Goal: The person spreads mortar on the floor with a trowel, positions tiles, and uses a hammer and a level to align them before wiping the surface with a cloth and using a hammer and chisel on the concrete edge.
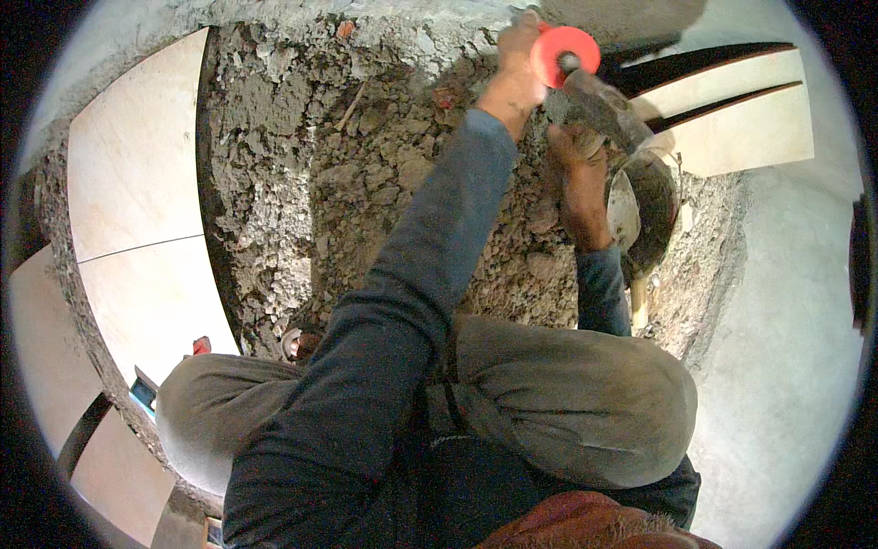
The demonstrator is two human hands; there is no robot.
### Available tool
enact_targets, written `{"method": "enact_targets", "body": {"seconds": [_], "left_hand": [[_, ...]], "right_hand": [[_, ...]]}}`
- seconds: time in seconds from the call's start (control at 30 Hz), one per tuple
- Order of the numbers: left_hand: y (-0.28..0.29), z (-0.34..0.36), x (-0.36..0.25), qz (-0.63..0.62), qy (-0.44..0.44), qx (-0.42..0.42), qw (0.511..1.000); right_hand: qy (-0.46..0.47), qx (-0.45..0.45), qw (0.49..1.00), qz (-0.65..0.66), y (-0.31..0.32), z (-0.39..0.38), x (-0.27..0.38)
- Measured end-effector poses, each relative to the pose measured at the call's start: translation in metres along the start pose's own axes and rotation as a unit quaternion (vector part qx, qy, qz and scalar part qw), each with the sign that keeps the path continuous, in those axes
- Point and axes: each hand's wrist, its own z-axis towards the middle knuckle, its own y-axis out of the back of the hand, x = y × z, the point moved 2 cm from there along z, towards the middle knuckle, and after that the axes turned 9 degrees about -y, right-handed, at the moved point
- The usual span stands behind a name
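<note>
My left hand (519,57) reaches up to the far wall and is closed round a chisel (569,62). A round red hand guard (553,46) hides most of the chisel's shaft and tip. My right hand (583,178) is closer to me and a little to the right, its fingers wrapped round the handle of a hammer. The dark metal hammer head (611,112) lies close against the chisel's struck end; whether they touch I cannot tell. Broken rubble and grey mortar (384,174) cover the ground beneath both hands.
Beside my right forearm is a dark round pan (660,201), with a pale blade-like piece (624,210) and a wooden handle (638,302) nearby. Cut pale tiles (732,119) lean at the far right. Large cream tiles (137,156) line the left. Walls border the far side and right.
</note>
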Motion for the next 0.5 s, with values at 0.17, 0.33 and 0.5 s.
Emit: {"method": "enact_targets", "body": {"seconds": [0.17,0.33,0.5], "left_hand": [[-0.008,-0.057,-0.023,0.043,0.123,0.059,0.990],[0.018,-0.121,-0.034,-0.161,0.398,-0.021,0.903],[0.021,-0.096,-0.087,-0.102,0.370,-0.015,0.923]], "right_hand": [[-0.314,0.054,0.919,0.231,0.013,-0.034,0.014],[-0.290,0.062,0.925,0.238,0.031,-0.034,0.028],[-0.255,0.081,0.940,0.212,0.034,-0.036,0.020]]}}
